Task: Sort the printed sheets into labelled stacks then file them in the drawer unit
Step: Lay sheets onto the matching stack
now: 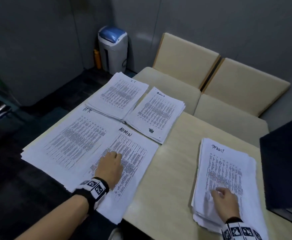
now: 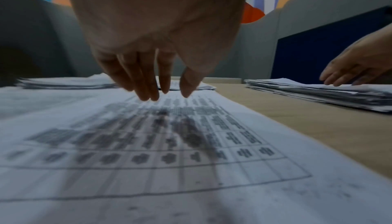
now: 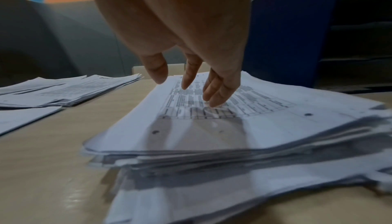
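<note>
Several stacks of printed sheets lie on the beige table (image 1: 176, 135). The stack marked ADMIN (image 1: 138, 153) lies beside the HR stack (image 1: 69, 141); behind them are the IT stack (image 1: 119, 96) and a smaller labelled stack (image 1: 157, 113). My left hand (image 1: 110, 163) hovers with straight fingers (image 2: 146, 92) over the ADMIN sheet (image 2: 191, 143), just touching or slightly above it. A thick unsorted pile (image 1: 228, 174) lies at the right. My right hand (image 1: 223, 200) has its straight fingertips (image 3: 214, 100) on that pile's top sheet (image 3: 233, 122). Neither hand holds anything.
A dark blue drawer unit (image 1: 285, 161) stands at the table's right edge, close to the right pile. Two cream chairs (image 1: 211, 80) sit behind the table. A grey bin with a blue lid (image 1: 112, 49) stands in the far corner on dark floor.
</note>
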